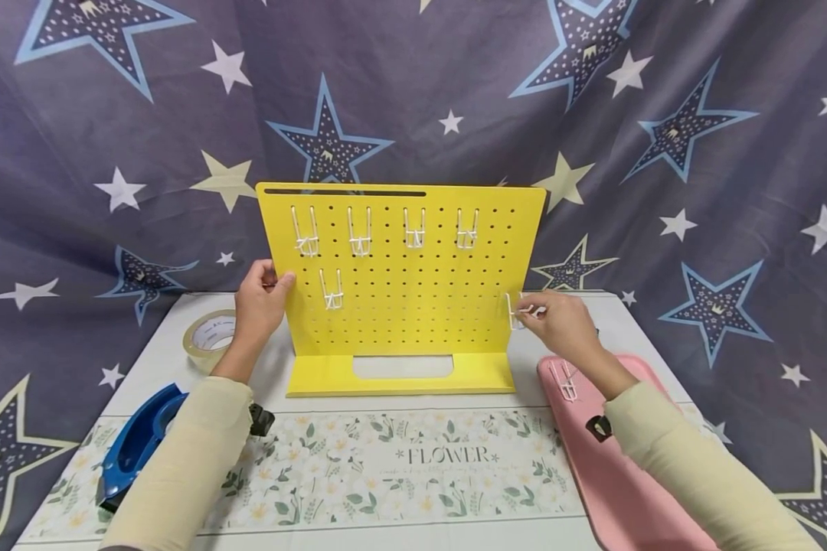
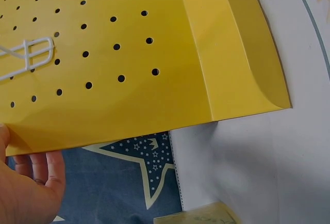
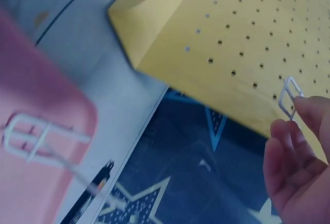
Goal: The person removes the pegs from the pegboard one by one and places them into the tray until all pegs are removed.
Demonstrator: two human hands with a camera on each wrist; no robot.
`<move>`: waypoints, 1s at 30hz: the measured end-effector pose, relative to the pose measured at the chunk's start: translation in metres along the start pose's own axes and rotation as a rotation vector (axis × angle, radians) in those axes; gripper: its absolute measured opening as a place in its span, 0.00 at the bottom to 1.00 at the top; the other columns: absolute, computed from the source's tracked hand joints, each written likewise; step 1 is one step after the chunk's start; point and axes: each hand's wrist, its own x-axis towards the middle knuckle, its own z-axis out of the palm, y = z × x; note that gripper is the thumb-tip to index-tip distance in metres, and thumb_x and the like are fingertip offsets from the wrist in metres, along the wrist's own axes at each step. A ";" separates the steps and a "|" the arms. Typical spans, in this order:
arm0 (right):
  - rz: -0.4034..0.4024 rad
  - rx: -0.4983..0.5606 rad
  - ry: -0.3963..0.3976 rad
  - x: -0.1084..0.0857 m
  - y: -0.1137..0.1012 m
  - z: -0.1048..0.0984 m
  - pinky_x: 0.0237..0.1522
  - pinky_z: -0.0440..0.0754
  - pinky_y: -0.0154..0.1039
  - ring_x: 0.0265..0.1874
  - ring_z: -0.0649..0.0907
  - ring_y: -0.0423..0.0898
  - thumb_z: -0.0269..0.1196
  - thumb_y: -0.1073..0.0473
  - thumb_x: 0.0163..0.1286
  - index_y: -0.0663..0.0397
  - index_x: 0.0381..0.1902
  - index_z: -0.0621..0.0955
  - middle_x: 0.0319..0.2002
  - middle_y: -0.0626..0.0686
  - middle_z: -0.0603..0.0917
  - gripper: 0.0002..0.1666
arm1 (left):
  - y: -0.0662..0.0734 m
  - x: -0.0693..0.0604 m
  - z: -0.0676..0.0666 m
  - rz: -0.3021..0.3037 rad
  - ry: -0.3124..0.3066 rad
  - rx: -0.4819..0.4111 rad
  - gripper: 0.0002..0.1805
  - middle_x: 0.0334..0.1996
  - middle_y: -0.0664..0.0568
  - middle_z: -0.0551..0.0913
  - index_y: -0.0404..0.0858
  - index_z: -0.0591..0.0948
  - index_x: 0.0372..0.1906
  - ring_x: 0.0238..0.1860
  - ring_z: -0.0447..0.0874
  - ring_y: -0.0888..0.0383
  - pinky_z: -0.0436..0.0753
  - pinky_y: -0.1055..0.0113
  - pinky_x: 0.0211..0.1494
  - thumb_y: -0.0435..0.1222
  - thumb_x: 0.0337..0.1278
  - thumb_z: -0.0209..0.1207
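Note:
A yellow pegboard [image 1: 400, 298] stands upright on its folded base. Several white wire hooks hang from its top row, and another wire hook [image 1: 331, 289] sits lower at the left. My left hand [image 1: 260, 302] grips the board's left edge, thumb in front and fingers behind, as the left wrist view also shows. At the right edge, my right hand [image 1: 558, 321] pinches a white wire hook [image 3: 290, 96] between thumb and fingers, close to the board's face. One more wire hook [image 1: 563, 381] lies on the pink tray [image 1: 634, 474] below the right hand.
A roll of clear tape [image 1: 207, 337] lies behind the left forearm. Nearer stands a blue tape dispenser [image 1: 138, 444]. A flower-print runner [image 1: 400, 474] crosses the front of the white table. Behind the table hangs a star-patterned curtain [image 1: 413, 92]. A dark pen-like object [image 3: 90, 193] lies beside the tray.

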 end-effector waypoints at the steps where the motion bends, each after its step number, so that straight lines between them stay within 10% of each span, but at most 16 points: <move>1: 0.003 -0.005 -0.005 -0.001 0.004 -0.002 0.35 0.86 0.48 0.30 0.89 0.50 0.71 0.58 0.65 0.49 0.38 0.90 0.36 0.54 0.91 0.05 | 0.000 0.000 0.000 0.000 0.000 -0.001 0.17 0.43 0.45 0.80 0.36 0.76 0.55 0.42 0.77 0.58 0.74 0.75 0.43 0.43 0.72 0.60; 30: 0.147 -0.066 -0.241 -0.051 0.124 -0.036 0.41 0.79 0.51 0.30 0.86 0.47 0.68 0.57 0.66 0.47 0.36 0.89 0.30 0.50 0.90 0.04 | -0.001 -0.001 0.000 0.009 -0.004 0.003 0.17 0.43 0.45 0.81 0.37 0.76 0.55 0.38 0.76 0.64 0.73 0.77 0.42 0.43 0.71 0.59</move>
